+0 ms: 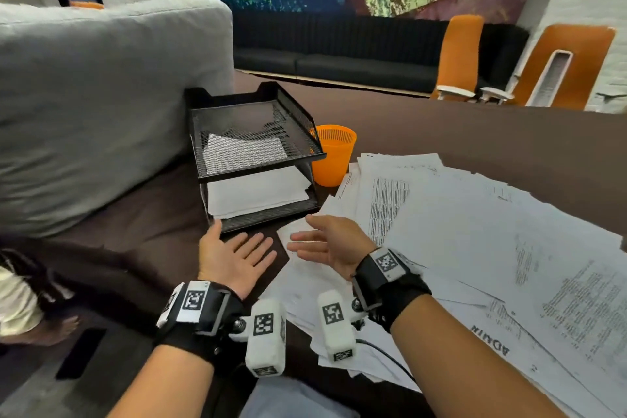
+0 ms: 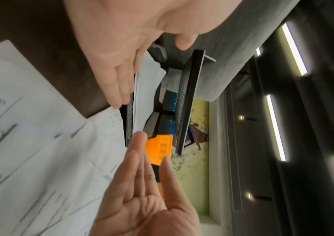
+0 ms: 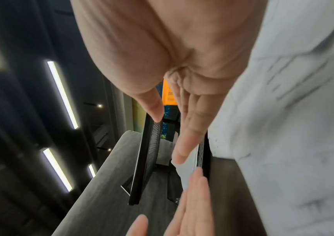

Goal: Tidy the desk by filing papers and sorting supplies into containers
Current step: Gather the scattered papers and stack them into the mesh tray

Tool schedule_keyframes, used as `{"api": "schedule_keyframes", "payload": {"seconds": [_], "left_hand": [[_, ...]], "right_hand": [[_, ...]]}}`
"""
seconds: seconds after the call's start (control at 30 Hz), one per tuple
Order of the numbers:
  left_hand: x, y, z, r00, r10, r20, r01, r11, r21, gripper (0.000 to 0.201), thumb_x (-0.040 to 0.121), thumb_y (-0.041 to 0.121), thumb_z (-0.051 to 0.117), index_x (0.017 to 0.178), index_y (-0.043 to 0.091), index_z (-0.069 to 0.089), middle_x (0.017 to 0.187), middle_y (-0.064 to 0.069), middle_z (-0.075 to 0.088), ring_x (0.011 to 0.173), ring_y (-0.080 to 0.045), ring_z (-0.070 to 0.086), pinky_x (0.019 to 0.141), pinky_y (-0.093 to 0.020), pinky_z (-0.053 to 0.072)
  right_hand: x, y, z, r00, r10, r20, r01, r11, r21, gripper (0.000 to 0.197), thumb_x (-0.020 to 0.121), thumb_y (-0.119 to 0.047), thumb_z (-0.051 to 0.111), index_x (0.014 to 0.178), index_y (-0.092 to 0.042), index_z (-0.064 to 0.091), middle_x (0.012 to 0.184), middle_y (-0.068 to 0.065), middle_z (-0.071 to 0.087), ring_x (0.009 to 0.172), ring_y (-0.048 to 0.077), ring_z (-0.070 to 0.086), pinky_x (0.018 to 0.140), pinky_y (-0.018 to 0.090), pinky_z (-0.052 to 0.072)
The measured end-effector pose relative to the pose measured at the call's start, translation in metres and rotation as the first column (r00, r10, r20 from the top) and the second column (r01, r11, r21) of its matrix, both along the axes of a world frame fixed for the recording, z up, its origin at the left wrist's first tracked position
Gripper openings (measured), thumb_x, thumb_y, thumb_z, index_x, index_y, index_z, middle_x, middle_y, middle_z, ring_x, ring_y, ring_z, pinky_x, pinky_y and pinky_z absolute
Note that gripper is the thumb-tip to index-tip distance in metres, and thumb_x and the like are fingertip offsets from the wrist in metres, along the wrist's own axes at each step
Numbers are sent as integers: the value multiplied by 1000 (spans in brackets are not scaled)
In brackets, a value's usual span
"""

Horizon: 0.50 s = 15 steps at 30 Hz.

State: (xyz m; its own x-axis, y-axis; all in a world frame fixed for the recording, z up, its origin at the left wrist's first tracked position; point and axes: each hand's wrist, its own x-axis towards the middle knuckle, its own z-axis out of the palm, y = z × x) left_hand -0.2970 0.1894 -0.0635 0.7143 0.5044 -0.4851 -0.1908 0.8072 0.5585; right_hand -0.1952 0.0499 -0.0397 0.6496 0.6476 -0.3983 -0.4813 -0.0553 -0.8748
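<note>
A black two-tier mesh paper tray (image 1: pixel 315 155) stands on the brown desk; white sheets (image 1: pixel 258 192) lie in its lower tier and another shows under the top mesh. My left hand (image 1: pixel 237 253) hovers palm-up with straight fingers just in front of the tray's lower tier, holding nothing. My right hand (image 1: pixel 325 243) faces it, open and empty, over the near edge of a spread of printed papers (image 1: pixel 475 231). In the left wrist view both the left hand (image 2: pixel 121 67) and the right hand (image 2: pixel 149 188) show with fingers extended toward the tray (image 2: pixel 188 102).
An orange mesh cup (image 1: pixel 334 154) stands right behind the tray. A big grey cushion (image 1: pixel 95 105) rises left of the tray. Loose papers cover the desk's right side. Orange chairs (image 1: pixel 458 58) and a dark sofa stand beyond the desk.
</note>
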Motion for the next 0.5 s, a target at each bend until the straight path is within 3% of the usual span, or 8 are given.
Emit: {"api": "schedule_keyframes", "payload": {"seconds": [0.13,0.33,0.37,0.43,0.5], "left_hand": [[16,-28,8,983,-175,-50,182,961,206,55,100,47,41,138,8,46,125,-14,64,111,-33,64,100,-48,47],[58,-92,22,886,-424,-188,462,771,438,33,98,40,52,115,14,63,114,-6,71,107,-25,68,96,-43,50],[67,-103,21,864,-451,-222,501,730,464,29,98,38,53,111,16,64,117,-5,70,110,-24,65,98,-44,49],[84,-124,14,828,-440,-347,559,609,563,22,98,30,54,112,17,65,129,-6,63,124,-25,55,105,-46,43],[99,-141,0,794,-375,-478,606,441,662,32,97,23,55,125,10,61,140,-13,53,132,-31,46,107,-44,38]], "right_hand": [[7,-42,6,984,-92,151,101,994,-48,24,99,-21,53,116,-5,57,95,15,72,76,23,73,64,29,59],[30,-138,1,881,-225,416,329,924,-197,20,94,-24,61,105,-7,66,90,12,73,75,23,68,64,30,54],[36,-153,-5,836,-196,513,374,887,-270,20,93,-25,63,105,-10,66,93,10,72,80,23,67,66,30,53],[48,-178,-17,718,89,690,416,740,-528,33,90,-33,66,120,-19,63,117,5,67,106,24,63,87,33,51],[54,-192,-29,651,413,637,374,555,-743,57,89,-37,65,141,-25,48,148,1,46,136,23,42,111,36,36]]}}
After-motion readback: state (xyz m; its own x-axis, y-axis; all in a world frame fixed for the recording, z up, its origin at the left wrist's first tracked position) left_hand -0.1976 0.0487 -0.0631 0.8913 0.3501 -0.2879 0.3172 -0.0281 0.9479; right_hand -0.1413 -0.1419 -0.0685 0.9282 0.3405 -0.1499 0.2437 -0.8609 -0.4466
